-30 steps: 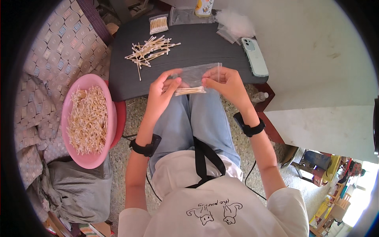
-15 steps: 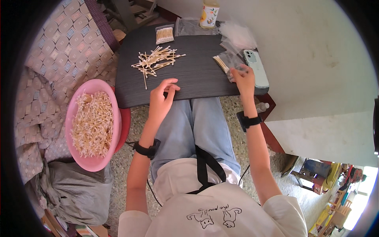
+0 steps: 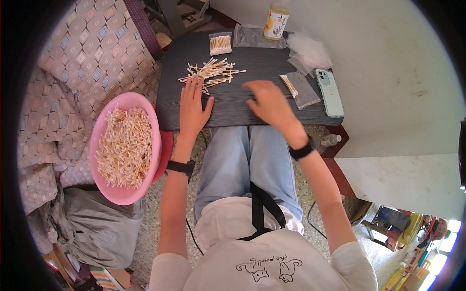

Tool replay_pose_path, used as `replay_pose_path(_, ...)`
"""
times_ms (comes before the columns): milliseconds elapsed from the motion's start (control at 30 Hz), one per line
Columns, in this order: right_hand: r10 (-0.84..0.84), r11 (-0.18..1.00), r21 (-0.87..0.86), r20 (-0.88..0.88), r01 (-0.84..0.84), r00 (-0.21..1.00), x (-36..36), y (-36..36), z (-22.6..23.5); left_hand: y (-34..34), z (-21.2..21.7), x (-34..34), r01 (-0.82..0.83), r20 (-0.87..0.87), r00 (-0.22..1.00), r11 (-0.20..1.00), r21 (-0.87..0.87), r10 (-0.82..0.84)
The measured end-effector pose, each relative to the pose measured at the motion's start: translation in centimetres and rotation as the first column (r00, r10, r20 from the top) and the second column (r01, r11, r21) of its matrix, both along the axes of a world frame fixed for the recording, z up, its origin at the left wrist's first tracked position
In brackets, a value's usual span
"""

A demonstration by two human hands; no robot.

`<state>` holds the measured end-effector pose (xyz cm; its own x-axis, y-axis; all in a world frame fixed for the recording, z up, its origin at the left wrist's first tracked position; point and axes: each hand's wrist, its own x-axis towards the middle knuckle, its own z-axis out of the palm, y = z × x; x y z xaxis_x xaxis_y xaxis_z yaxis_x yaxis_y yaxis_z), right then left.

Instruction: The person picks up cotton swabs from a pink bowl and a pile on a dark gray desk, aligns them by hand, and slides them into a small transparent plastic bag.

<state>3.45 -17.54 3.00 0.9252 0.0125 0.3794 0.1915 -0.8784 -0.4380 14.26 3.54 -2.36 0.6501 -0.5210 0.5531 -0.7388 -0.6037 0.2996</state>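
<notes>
A loose pile of cotton swabs [image 3: 212,70] lies on the black tabletop [image 3: 233,104]. My left hand [image 3: 193,107] reaches to the pile's near left edge, open, fingers stretched and thumb apart; its fingertips overlap a few sticks. My right hand [image 3: 272,104] is over the middle of the table, fingers bent and thumb apart, with nothing seen in it. To its right lies a clear plastic bag [image 3: 307,94] holding a few cotton swabs [image 3: 288,85]. Behind the pile stands a filled bag of swabs [image 3: 221,44], packed in a neat row.
A pink basin [image 3: 98,162] full of swabs stands left on a red stool [image 3: 166,148]. A pale green phone [image 3: 330,94], stacked clear bags [image 3: 310,51] and a labelled bottle [image 3: 275,23] line the table's right and back. A wall [image 3: 383,97] rises at right.
My right hand has let go of the small bag, which now lies on the table, and moved left toward the pile. My left hand has moved forward to the pile and flattened.
</notes>
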Motion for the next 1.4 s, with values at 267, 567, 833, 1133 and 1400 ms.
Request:
replay_pose_path(267, -0.014, 0.939, -0.344, 0.041, 0.027, 0.999, 10.5, 5.1, -2.8, -0.9, -0.2, -0.2, -0.043, -0.049, 0.998, 0.995, 0.086, 0.047)
replay_pose_path(567, 0.02, 0.912, -0.408, -0.022, -0.028, 1.0, 8.7, 2.9, -3.9, -0.7, -0.5, -0.2, -0.089, -0.015, 0.996, 0.983, 0.16, 0.093)
replay_pose_path(833, 0.074, 0.937, -0.347, 0.113, -0.031, 0.991, 4.3, 1.3, -3.4, -0.5, 0.0, -0.5, -0.075, 0.04, 0.997, 0.973, 0.216, 0.068)
replay_pose_path(1133, -0.032, 0.948, -0.317, 0.009, 0.034, 0.999, 4.7, 0.3, -4.8, -2.9, 0.4, -1.5, 0.092, 0.1, 0.986, 0.93, 0.355, -0.136)
replay_pose_path(1400, 0.021, 0.938, -0.345, -0.033, -0.032, 0.999, 1.5, 0.4, -4.9, -4.0, -1.0, 0.6, -0.082, 0.138, 0.99, 0.946, 0.314, 0.04)
